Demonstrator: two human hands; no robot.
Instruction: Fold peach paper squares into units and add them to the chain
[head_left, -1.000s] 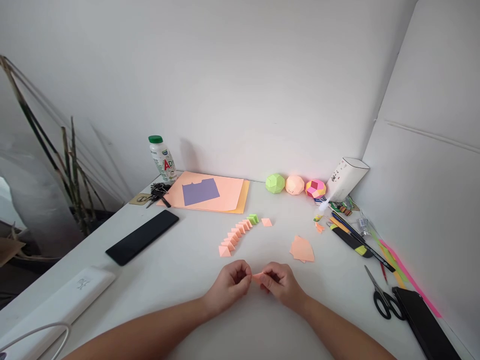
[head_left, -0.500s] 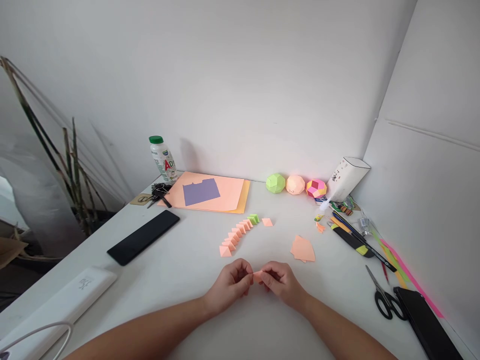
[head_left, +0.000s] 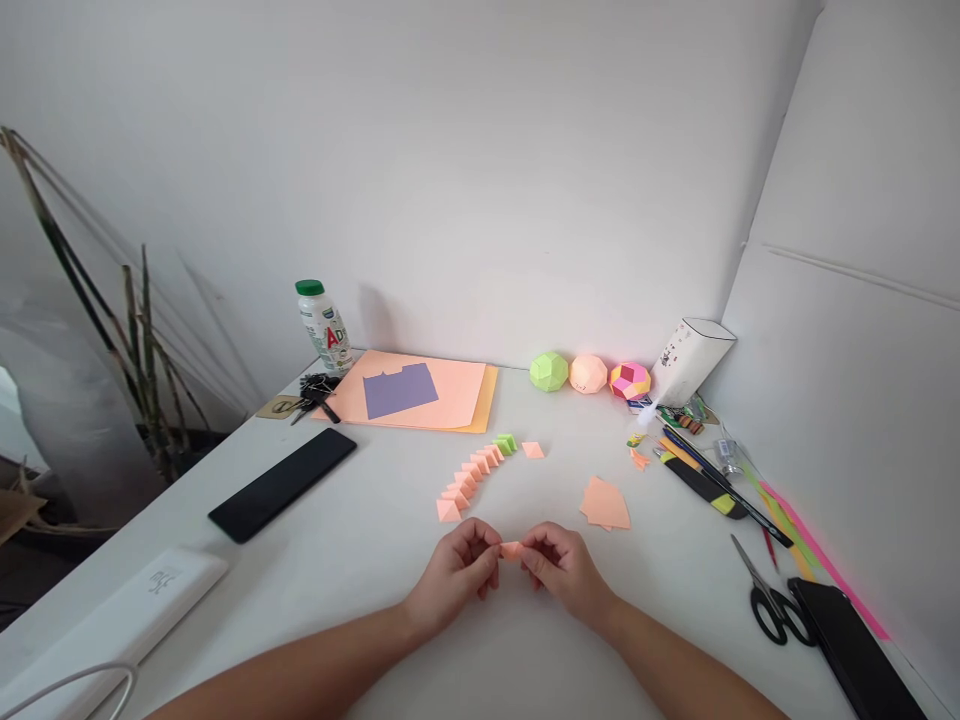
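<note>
Head view, and from where I stand the left hand (head_left: 459, 570) and the right hand (head_left: 564, 562) are close but apart, each pinching one end of the small peach paper piece (head_left: 511, 550) between thumb and fingers, over the near part of the white table (head_left: 382, 530). To my eye the paper could crease off its line or tear if the two pinches pull unevenly, since so little of it shows between them. The row of folded pieces (head_left: 469, 478) lies just beyond the left hand; a careless knuckle pushed forward might knock its near end askew. The peach sheets (head_left: 604, 503), beyond the right hand, look light enough that a brushing wrist could scatter them.
</note>
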